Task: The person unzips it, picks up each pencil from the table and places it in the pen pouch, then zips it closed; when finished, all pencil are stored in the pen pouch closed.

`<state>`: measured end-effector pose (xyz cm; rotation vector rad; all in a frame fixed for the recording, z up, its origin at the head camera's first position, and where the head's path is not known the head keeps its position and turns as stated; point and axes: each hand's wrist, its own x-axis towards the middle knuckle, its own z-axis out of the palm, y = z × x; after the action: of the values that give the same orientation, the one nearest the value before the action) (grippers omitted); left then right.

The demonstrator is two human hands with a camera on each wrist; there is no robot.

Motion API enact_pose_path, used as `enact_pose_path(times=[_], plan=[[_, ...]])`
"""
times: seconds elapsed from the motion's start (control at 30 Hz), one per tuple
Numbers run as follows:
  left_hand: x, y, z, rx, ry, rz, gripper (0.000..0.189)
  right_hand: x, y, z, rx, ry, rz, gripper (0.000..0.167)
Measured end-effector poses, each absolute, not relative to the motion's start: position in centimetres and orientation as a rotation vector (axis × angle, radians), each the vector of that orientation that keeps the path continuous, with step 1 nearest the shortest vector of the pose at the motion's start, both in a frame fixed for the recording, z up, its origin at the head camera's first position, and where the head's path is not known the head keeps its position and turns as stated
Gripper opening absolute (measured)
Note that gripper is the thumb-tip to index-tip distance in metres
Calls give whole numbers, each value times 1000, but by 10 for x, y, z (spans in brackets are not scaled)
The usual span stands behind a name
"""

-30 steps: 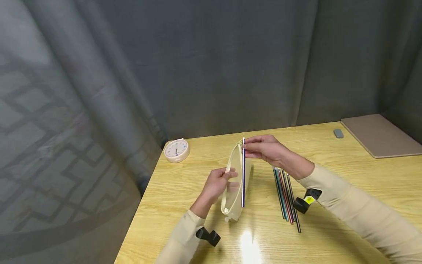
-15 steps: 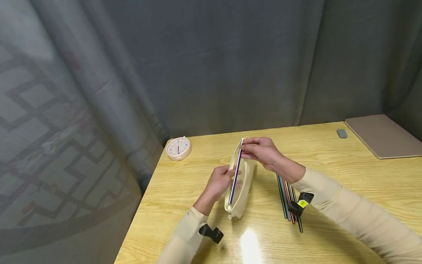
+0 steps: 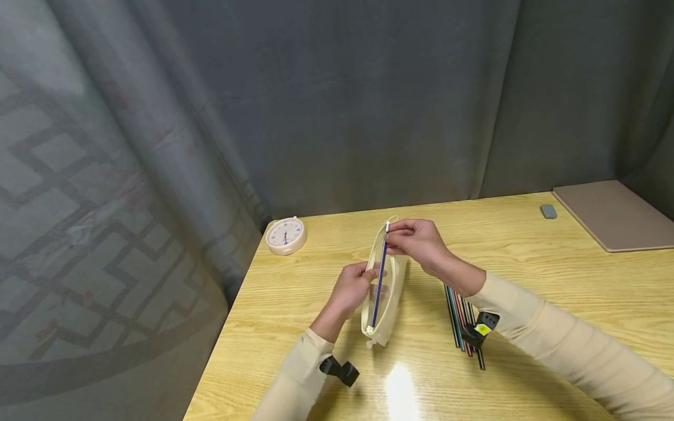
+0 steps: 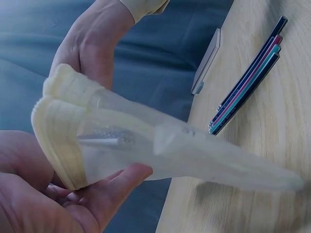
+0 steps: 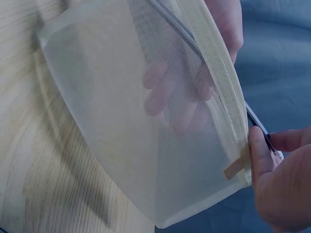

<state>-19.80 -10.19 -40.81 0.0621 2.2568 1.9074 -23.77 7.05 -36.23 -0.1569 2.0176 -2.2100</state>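
Pencil [image 3: 379, 286] has shifted from the edge of the pouch [image 5: 116, 126] into its open mouth, so stowing seems underway. Right hand [image 3: 418, 240] pinches its end; left hand [image 3: 353, 287] grips the pouch.

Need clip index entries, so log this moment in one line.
left hand: holds pouch open | right hand: pinches pencil along pouch mouth | other pencils: on table

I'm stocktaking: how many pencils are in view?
6 that I can see: 1 navy pencil in the right hand, partly in the pouch, and 5 pencils side by side on the table, partly behind the right sleeve; more could be hidden.
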Motion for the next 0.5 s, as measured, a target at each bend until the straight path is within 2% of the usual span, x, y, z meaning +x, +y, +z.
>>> enact_pose_path(times=[0.5], plan=[[-196, -102, -410, 113, 2398, 1845, 30, -239, 79, -363, -239, 2213, -2028, 29]])
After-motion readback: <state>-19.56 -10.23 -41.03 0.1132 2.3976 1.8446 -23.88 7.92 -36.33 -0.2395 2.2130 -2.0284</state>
